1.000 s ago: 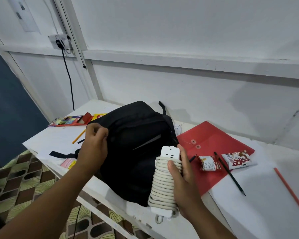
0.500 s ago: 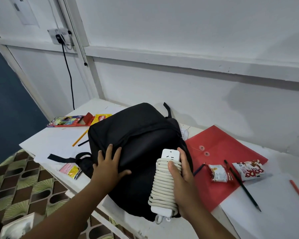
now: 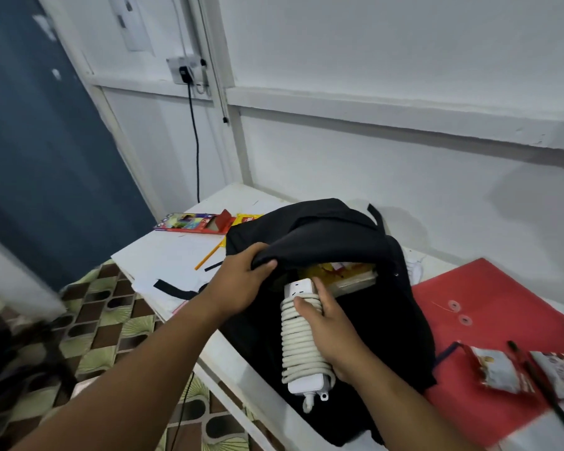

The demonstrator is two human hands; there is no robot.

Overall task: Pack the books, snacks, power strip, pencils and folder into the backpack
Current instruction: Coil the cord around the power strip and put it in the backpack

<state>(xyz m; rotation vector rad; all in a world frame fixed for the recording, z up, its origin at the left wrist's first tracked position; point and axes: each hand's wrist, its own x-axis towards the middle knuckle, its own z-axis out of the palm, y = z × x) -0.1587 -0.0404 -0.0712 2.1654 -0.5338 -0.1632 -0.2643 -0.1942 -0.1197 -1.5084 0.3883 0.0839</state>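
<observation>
single head-worn wide-angle view, looking forward and down from just above the hands (image 3: 306,307), close over the white surface (image 3: 163,255) and black backpack (image 3: 323,229), facing a white wall; tilted, edges slightly blurred.

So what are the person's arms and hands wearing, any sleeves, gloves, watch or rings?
Nothing is worn that shows. The left hand and right hand are bare, with no gloves, and no rings visible on the fingers in view. Both forearms are uncovered down to the picture's bottom edge: no sleeves, watch or wristband.
</observation>
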